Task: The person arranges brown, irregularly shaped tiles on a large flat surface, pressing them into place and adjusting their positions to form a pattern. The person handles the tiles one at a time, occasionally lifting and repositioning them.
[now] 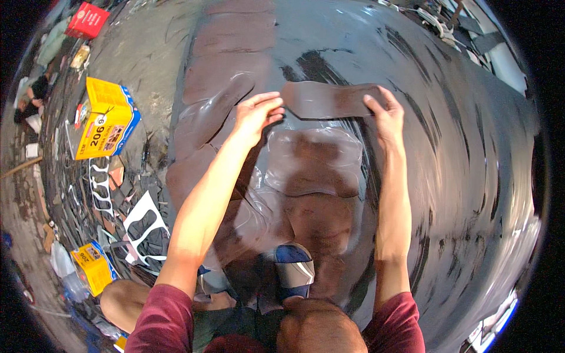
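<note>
A thin, glossy brown sheet piece with curved edges is stretched sideways between my hands, above the dark surface. My left hand has its fingers drawn together at the piece's left end. At the other end, my right hand pinches a corner between thumb and fingers. Just below lies a similar brown piece, shiny and crossed by shadow. More brown pieces run in an overlapping column at the left, and one curved piece lies aslant beside my left hand.
A wide dark grey surface spreads to the right. My foot wears a blue and grey slipper. Yellow-and-blue cartons, white cut-out scraps and dark offcuts litter the left side. A red box sits far left; scraps lie far right.
</note>
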### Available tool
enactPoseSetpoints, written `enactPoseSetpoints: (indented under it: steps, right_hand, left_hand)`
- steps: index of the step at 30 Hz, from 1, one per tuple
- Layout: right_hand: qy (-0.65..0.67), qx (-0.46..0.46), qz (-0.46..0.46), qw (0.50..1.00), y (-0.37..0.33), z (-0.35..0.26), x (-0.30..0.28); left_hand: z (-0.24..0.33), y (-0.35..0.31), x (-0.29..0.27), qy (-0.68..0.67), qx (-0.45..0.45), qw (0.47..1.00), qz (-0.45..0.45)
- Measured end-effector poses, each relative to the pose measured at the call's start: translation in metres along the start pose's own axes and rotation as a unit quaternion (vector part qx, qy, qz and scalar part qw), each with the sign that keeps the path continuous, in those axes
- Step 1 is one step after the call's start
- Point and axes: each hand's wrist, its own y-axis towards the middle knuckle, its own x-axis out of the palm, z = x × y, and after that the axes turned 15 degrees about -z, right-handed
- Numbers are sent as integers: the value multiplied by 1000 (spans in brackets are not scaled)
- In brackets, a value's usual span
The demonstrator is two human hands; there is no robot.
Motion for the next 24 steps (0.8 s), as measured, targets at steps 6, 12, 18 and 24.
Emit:
enactPoseSetpoints:
  steps: [6, 12, 18, 24]
  right_hand:
    - [123, -15, -138, 983, -19, -10, 30]
    - [64, 102, -87, 989, -38, -25, 4]
    - [94, 201, 31, 975, -144, 17, -19]
    - [103, 269, 85, 954, -264, 31, -4]
  left_hand:
    - [-20, 2, 9, 103, 11, 988, 117]
    - [-37, -12, -46, 237, 136, 936, 222]
    - [-26, -59, -163, 511, -248, 719, 401]
    - [-21, -90, -154, 384, 95, 883, 253]
